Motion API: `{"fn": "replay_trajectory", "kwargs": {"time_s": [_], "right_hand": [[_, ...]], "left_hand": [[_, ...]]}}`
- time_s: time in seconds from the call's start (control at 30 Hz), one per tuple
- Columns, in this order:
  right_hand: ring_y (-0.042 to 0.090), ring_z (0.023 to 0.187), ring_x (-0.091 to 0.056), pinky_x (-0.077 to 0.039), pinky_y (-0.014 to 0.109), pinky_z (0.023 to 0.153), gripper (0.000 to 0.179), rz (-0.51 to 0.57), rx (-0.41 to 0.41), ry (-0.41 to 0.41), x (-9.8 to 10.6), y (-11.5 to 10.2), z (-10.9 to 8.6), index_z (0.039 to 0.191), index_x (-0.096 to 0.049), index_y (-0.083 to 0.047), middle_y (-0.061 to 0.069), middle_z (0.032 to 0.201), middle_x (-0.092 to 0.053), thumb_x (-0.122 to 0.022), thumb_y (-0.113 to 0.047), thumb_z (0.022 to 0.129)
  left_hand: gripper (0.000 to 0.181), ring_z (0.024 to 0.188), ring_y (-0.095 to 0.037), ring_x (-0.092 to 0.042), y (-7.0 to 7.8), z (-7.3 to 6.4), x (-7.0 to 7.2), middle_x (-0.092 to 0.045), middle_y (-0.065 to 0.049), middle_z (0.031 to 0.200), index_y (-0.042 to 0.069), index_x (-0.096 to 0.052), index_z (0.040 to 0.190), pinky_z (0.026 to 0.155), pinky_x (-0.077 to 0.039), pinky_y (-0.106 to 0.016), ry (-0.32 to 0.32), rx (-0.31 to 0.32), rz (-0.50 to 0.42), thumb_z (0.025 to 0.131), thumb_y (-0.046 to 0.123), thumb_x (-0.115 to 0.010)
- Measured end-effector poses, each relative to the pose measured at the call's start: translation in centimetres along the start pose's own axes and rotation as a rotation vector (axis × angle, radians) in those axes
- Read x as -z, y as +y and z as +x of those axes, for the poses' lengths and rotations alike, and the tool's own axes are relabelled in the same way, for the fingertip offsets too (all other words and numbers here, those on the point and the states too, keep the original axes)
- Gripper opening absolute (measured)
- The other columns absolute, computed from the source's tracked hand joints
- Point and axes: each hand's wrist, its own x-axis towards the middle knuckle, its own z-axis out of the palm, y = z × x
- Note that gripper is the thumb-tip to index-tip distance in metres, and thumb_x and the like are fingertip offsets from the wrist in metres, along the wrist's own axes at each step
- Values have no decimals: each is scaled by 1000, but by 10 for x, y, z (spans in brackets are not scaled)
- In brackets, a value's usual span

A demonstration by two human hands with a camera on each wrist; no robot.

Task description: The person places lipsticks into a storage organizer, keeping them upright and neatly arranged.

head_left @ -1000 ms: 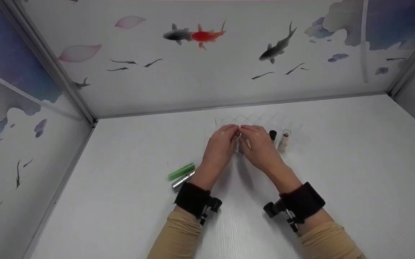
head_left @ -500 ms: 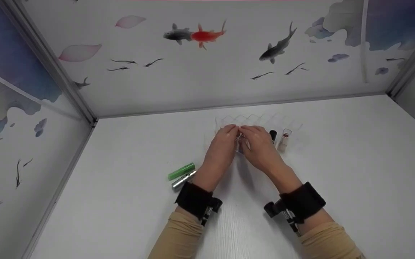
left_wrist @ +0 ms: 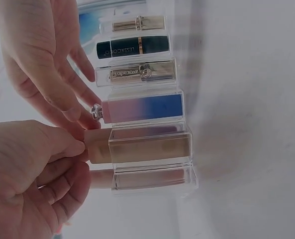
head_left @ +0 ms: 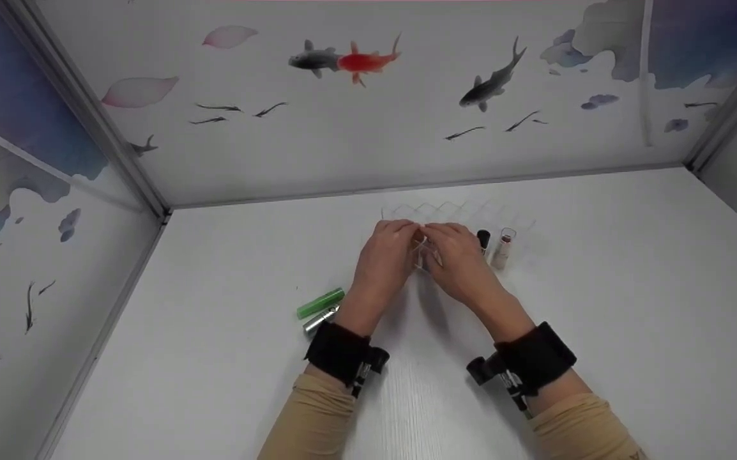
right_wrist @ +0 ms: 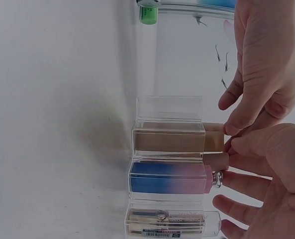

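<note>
In the left wrist view a brown square lipstick tube (left_wrist: 149,151) stands in a compartment of a clear plastic lipstick holder (left_wrist: 154,191). My left hand (head_left: 384,259) pinches the top end of this tube with thumb and forefinger. Beside it, my right hand (head_left: 461,259) has its fingers spread, one fingertip at the tube's top. The two hands nearly meet. A pink-and-blue tube (right_wrist: 169,178) with a round silver knob occupies the neighbouring compartment, close to my right fingers.
Farther right in the holder stand a gold lipstick (left_wrist: 142,73), a dark green one (left_wrist: 132,47) and another gold one (left_wrist: 137,23). A green tube (head_left: 320,303) and a silver tube (head_left: 321,319) lie on the white table (head_left: 215,358), left of my left wrist.
My left hand and forearm have shifted slightly left, its fingers staying at the holder. The right hand has hardly moved.
</note>
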Motion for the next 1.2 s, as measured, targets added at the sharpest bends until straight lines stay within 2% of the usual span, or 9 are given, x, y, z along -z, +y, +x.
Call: {"fn": "replay_trajectory", "kwargs": {"time_s": [0.67,0.9,1.2], "right_hand": [[38,121,-50,-37,61,98,37,-32,-38,-69,0,-5,0,126,-57,1,17,130,-58,-56,-8,90],[38,123,-48,-37,62,98,40,-42,-58,-109,1,-5,1,128,-55,1,17,132,-55,-57,-9,90],[39,122,-48,-38,63,96,46,-60,-7,-112,2,-4,3,129,-55,1,17,131,-56,-65,-8,84]], "left_hand": [[29,117,-13,-54,0,0,4,-61,2,126,14,-61,122,99,-44,-20,-58,35,13,94,17,-57],[29,117,-14,-54,-2,-1,4,-60,1,126,13,-61,123,99,-44,-21,-55,16,0,95,17,-56],[30,118,-15,-54,-5,-1,9,-60,1,126,13,-61,124,99,-44,-22,-49,21,-21,94,15,-56]]}}
